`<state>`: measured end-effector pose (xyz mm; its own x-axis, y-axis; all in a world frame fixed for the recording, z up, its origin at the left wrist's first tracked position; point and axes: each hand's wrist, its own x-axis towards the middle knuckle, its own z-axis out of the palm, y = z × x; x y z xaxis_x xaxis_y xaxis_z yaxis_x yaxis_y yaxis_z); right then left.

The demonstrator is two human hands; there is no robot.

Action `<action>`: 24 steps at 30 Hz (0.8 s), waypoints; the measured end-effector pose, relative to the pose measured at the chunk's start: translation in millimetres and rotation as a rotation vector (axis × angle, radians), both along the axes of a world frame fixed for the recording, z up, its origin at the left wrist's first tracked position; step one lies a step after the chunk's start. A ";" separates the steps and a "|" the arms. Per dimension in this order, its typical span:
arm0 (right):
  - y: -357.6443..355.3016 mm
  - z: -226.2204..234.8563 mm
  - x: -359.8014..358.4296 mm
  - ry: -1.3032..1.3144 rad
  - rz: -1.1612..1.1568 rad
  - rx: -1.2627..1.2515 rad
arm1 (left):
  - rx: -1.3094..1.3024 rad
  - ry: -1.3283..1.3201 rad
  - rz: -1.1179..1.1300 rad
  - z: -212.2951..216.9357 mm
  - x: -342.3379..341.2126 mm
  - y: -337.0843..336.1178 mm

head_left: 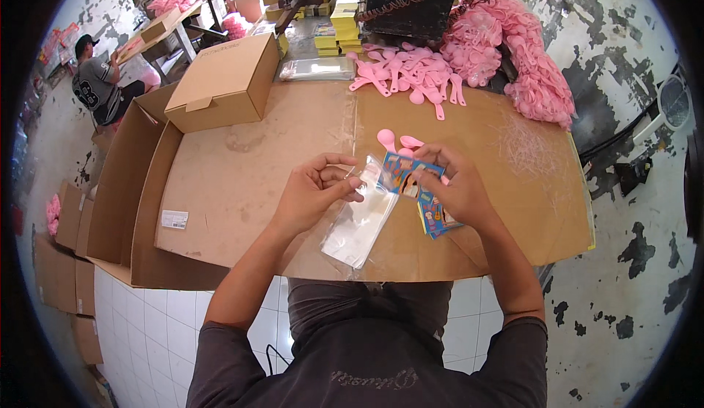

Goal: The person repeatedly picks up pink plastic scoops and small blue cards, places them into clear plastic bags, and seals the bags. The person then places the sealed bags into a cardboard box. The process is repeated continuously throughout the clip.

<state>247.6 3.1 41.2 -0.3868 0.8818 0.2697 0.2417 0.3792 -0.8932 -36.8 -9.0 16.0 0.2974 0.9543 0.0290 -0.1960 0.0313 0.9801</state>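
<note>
While the left hand (312, 195) pinches the clear bag (361, 221) at its mouth, near the cardboard sheet's (242, 188) front edge, the right hand (458, 188) curls closed around printed cards (422, 192) and pink spoons (396, 142). Slippery film could buckle, I reckon, jamming the cards. Both wrists bend inward, fingertips nearly meeting.

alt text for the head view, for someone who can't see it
Seen from above, a person's left hand holds open a clear plastic bag while the right hand holds a colourful printed card at its mouth, over a cardboard work surface with pink balloons piled behind.
</note>
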 end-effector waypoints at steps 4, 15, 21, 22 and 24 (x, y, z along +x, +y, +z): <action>-2.9 16.3 -5.3 0.146 -0.061 -0.055 | 0.009 0.022 -0.017 -6.6 4.6 -1.0; -5.7 6.6 -31.2 -0.088 0.116 0.000 | 0.108 0.181 -0.083 -0.8 17.2 -15.2; -14.2 3.6 -26.0 0.036 -0.034 -0.081 | 0.087 0.091 0.029 -2.1 15.4 -11.5; -19.0 8.4 -28.9 -0.098 0.044 0.020 | 0.097 0.090 0.021 -5.1 14.2 -11.3; -24.2 9.1 -34.2 -0.250 0.167 0.132 | 0.117 0.095 0.034 -8.9 14.4 -12.7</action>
<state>213.4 -21.1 50.3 -0.5916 0.7645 0.2562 0.3722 0.5408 -0.7543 -22.4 -21.7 7.1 0.2719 0.9555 0.1142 -0.1008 -0.0897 0.9909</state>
